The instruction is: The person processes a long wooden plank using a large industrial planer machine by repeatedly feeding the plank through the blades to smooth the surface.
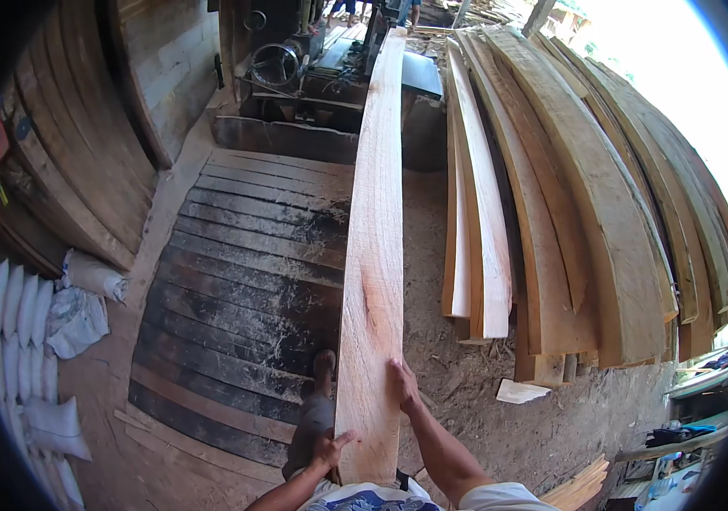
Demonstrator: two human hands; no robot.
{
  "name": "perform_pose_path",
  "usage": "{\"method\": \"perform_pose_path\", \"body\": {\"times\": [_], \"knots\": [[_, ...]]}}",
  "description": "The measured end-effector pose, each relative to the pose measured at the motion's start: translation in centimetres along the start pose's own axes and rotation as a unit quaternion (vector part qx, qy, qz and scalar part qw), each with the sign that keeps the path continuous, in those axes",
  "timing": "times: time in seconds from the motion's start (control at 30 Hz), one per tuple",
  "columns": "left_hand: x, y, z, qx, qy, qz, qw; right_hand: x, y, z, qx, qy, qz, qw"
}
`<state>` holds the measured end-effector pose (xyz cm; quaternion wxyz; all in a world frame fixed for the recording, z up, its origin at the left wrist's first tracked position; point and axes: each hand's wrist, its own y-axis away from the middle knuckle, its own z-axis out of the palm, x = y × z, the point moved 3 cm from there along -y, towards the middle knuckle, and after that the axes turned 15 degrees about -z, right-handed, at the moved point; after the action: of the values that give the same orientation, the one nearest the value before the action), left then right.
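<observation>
With its far end already at the left edge of the machine's [275,65] metal tabletop [422,75], the plank [372,255] seems barely begun, most length still short of it, left fingers [344,439] pinching its left edge, right fingers [400,371] against its right, grip unclear.

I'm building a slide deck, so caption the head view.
Left hand and right hand on opposite edges of a long plank, beside stacked boards.

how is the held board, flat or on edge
Flat: the board shows its broad face upward, left hand and right hand at opposite edges.
</observation>
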<state>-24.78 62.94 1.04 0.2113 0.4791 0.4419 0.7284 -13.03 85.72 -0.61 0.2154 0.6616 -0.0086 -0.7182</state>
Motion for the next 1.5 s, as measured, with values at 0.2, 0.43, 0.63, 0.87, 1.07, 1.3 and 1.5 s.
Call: {"method": "perform_pose_path", "body": {"times": [0.2,0.43,0.63,0.87,1.07,1.3,1.5], "knots": [[10.9,-7.0,0.3,-0.002,-0.031,-0.016,0.999,-3.5,-12.2,1.7,0.008,-0.001,0.018,1.0],[24.9,-14.3,1.1,-0.013,-0.021,0.039,0.999,-8.0,-26.0,3.9,0.019,0.008,0.008,1.0],[34.8,-21.6,1.5,-0.008,-0.011,0.038,0.999,-10.8,-38.6,5.3,0.007,0.023,0.002,1.0],[45.9,-31.8,2.4,-0.012,0.011,0.055,0.998,-14.7,-53.4,6.7,0.007,0.025,-0.02,0.999],[58.6,-38.0,3.7,0.005,-0.064,0.011,0.998,-19.7,-66.2,7.9,0.005,0.073,-0.018,0.997],[72.7,-45.0,5.5,-0.003,-0.042,0.022,0.999,-24.9,-76.4,8.9,-0.062,0.104,-0.066,0.99],[84.0,-53.1,6.0,-0.008,-0.078,0.038,0.996,-30.1,-75.1,8.7,-0.095,0.228,-0.053,0.968]]}}
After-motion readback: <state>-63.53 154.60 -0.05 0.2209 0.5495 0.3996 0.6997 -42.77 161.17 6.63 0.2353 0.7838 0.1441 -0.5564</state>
